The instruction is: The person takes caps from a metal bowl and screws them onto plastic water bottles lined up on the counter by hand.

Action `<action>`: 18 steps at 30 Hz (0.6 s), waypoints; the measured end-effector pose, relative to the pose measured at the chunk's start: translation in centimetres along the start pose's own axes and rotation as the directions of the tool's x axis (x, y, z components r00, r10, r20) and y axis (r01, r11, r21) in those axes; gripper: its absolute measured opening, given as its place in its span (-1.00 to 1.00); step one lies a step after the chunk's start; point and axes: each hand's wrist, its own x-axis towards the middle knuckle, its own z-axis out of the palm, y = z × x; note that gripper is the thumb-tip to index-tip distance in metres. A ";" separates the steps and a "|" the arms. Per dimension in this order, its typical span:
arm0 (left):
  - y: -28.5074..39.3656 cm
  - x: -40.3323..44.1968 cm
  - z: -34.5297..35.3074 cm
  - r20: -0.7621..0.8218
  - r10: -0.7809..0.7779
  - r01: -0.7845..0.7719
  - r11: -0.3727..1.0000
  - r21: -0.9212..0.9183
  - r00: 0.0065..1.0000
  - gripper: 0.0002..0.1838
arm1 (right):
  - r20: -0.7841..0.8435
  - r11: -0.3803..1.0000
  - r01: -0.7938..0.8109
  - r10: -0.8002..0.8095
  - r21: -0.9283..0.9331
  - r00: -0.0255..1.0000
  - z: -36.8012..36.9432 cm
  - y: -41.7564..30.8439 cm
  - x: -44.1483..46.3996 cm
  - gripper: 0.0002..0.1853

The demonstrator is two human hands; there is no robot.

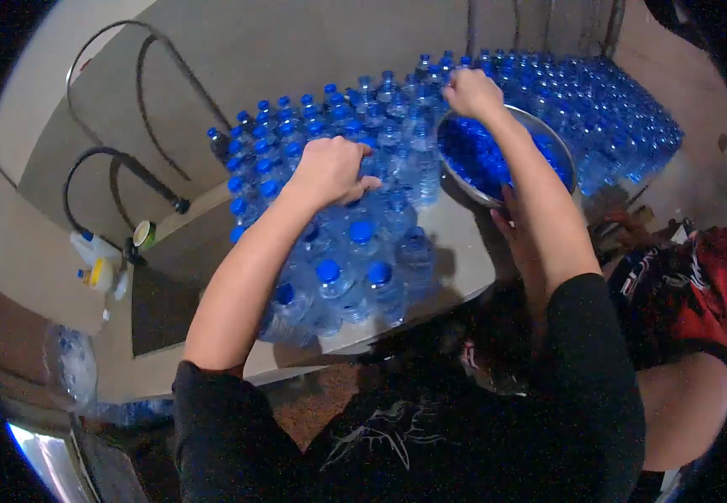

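Evidently, the tabletop (464,243) is crowded to its near edge by bottles (342,289); above them the left hand (335,172) is held, grip slightly parted. The right hand (474,92) is raised by the bowl's (572,159) far rim, its grip obscured.

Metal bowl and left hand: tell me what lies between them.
Clear plastic bottles stand between the left hand and the metal bowl, as the head view shows.

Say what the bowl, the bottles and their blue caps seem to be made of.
Bowl: probably stainless steel, judging by its shiny, silvery rim. Bottles: clear, likely thin plastic, see-through with ribbed sides. Blue caps: most likely plastic, opaque and evenly coloured; glossy or matte is hard to judge.
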 end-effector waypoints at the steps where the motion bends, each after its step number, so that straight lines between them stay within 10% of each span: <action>1: 0.6 0.9 0.1 0.063 0.004 -0.007 0.998 0.055 0.998 -0.44 | 0.058 0.993 -0.016 0.023 -0.120 0.998 1.3 3.4 -0.7 -0.68; 6: 1.7 3.2 0.8 0.120 -0.012 -0.009 0.986 0.167 0.993 -0.47 | 0.527 0.980 0.175 -0.100 -0.095 0.844 7.4 10.4 -6.0 -0.48; 14: 1.2 1.4 -6.9 -0.172 -0.219 0.197 0.970 -0.139 0.960 -0.53 | 0.428 0.984 0.177 -0.164 0.010 0.889 8.2 12.9 -7.0 -0.61; 18: -1.4 -4.2 -14.1 -0.323 -0.420 0.129 0.755 -0.643 0.848 -0.59 | 0.131 0.981 0.164 -0.177 0.105 0.975 8.5 14.3 -7.2 -0.64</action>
